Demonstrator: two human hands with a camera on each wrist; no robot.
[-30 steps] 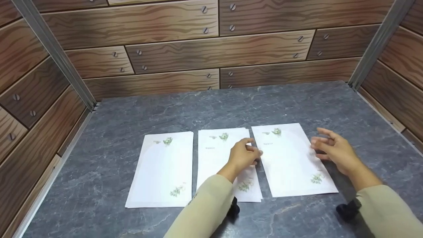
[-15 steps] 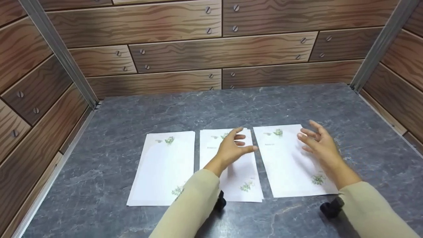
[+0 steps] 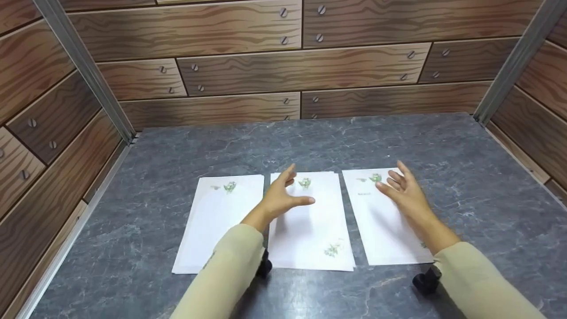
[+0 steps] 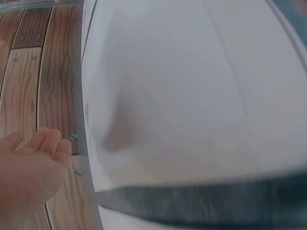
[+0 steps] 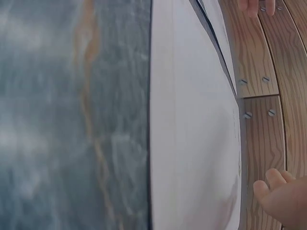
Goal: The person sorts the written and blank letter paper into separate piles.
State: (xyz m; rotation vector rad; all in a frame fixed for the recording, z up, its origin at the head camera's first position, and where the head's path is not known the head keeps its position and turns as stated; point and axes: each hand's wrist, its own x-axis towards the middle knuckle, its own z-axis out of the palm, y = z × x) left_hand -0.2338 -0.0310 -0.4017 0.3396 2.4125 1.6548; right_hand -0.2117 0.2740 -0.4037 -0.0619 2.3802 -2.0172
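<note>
Three piles of white paper sheets with green plant prints lie side by side on the table. Over the left edge of the middle paper stack (image 3: 310,230) hovers my left hand (image 3: 277,199), its thumb spread from the fingers and nothing held. My right hand (image 3: 407,192) is raised above the right paper stack (image 3: 376,226), fingers parted, holding nothing. Shadows of both hands fall on the paper. The left paper stack (image 3: 221,221) is partly covered by my left forearm. In the left wrist view, the left hand (image 4: 33,177) is at the left edge, apart from the paper.
A dark grey marbled table (image 3: 221,146) carries the stacks. Printed wood-plank walls (image 3: 248,71) enclose it at the back and sides, with grey metal posts (image 3: 84,66) at the corners. Narrow strips of tabletop separate the stacks.
Both hands have moved left and lifted off the sheets. The left hand's fingers have spread from a loose curl near the middle stack's right edge. The paper stacks have stayed in place.
</note>
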